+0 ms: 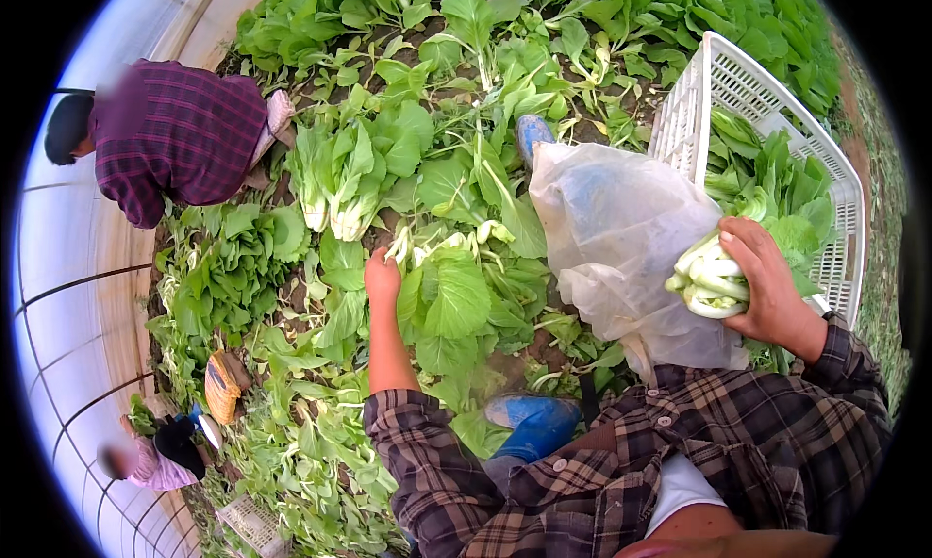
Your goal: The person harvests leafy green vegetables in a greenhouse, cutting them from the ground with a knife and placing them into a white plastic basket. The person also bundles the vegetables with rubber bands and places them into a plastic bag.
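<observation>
My right hand grips a bunch of leafy greens by its pale stalks, stalk ends towards my lap, at the near side of a white plastic crate. More greens lie inside that crate. My left hand is low over the bed, its fingers closed at the pale base of a leafy green. Beside it lies a row of loose greens with broad leaves. Just beyond, bunches with white stalks lie together, some with a thin tie around them.
Clear plastic sheeting covers my knee, between my hands. My blue boots stand among the plants. A person in a checked shirt bends at the left; another person crouches further off, near a second crate. Standing greens grow ahead.
</observation>
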Tool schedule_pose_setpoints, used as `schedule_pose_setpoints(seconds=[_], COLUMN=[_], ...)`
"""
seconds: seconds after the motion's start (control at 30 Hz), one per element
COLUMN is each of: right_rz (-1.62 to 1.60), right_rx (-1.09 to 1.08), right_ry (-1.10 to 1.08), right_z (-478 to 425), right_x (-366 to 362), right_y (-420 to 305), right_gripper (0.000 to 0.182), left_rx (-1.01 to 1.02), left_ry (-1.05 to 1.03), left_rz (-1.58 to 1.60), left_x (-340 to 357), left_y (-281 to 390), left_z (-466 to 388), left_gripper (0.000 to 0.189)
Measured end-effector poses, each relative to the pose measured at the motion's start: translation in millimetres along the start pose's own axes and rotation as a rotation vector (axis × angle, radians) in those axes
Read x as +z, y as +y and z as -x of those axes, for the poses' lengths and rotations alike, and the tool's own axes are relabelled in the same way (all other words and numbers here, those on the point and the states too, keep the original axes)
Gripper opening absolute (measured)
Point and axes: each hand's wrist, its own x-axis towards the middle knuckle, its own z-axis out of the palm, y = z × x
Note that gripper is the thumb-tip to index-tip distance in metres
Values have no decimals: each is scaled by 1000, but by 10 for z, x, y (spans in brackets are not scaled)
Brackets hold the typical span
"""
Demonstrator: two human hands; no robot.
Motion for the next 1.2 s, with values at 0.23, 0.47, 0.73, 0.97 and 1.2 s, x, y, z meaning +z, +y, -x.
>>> schedule_pose_setpoints(seconds=[0.23, 0.47, 0.73, 0.97, 1.2], right_rz=[-23, -7, -99, -174, 42], right_rx=[-38, -35, 66, 39, -330], right_ry=[89, 63, 45, 32, 27], right_z=[35, -73, -65, -152, 15], right_x=[188, 164, 77, 172, 70], right_y=[0, -35, 49, 358, 952], right_gripper=[90, 92, 91, 78, 65], left_rx=[-125, -49, 352, 912, 822], left_ry=[-19, 50, 123, -340, -955], left_rz=[-424, 419, 1340, 1843, 2317], left_x=[549, -161, -1805, -1516, -567], left_y=[-655, -600, 562, 2371, 3342], left_z=[-576, -122, 1083, 2122, 2834], left_gripper=[49, 26, 40, 28, 18])
